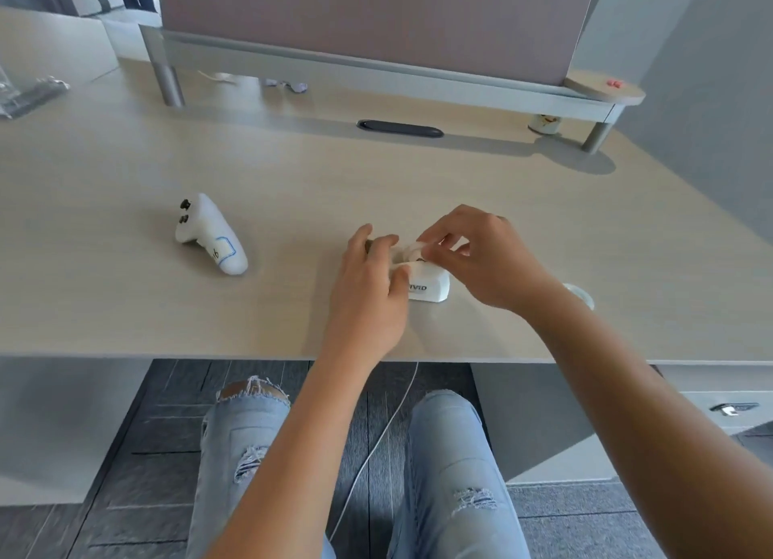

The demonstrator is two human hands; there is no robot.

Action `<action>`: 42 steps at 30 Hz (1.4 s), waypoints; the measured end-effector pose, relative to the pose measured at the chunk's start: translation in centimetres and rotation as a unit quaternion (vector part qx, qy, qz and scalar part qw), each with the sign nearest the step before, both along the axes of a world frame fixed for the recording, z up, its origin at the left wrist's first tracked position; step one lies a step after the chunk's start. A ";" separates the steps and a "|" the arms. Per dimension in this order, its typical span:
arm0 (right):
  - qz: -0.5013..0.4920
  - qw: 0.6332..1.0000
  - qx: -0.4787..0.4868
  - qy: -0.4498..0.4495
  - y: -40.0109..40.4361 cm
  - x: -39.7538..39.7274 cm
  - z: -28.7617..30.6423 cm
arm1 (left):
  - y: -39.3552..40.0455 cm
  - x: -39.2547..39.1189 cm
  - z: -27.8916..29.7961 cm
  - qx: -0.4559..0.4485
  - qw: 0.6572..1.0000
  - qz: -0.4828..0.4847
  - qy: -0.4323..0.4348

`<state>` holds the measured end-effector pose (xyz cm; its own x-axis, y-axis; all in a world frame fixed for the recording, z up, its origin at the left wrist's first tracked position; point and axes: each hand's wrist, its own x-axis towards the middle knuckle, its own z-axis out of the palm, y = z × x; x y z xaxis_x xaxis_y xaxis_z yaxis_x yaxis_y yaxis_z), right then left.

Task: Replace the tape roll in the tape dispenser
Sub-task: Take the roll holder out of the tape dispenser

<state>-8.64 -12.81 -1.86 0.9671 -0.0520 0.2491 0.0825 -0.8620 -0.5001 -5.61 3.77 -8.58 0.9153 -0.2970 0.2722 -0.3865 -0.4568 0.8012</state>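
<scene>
White controller (pixel 210 235) lies left of both hands' dispenser (pixel 428 284).

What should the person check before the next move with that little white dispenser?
1. Dispenser steadied: ok, the left hand grips its left end on the desk.
2. Roll in hand: ok, the right hand pinches it over the dispenser's top.
3. Roll fully seated: cannot tell, fingers hide the slot.
4. Tape end free and facing the cutter: cannot tell, too small.
5. Second roll within reach: ok, it lies on the desk just behind the right wrist.
6. Controller out of the way: ok, well to the left.
</scene>
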 end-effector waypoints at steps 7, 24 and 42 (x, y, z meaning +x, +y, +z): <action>-0.027 0.999 0.008 -0.023 -0.2 2.7 -0.3 | -1.0 2.1 0.6 0.007 0.999 0.051 0.008; -0.043 0.949 0.310 -0.037 -3.3 3.3 1.3 | -3.4 1.5 4.0 -0.153 0.973 0.147 -0.096; -0.002 0.974 0.176 -0.141 -7.0 -4.0 -0.6 | -8.3 -1.9 5.4 -0.415 0.857 0.010 0.306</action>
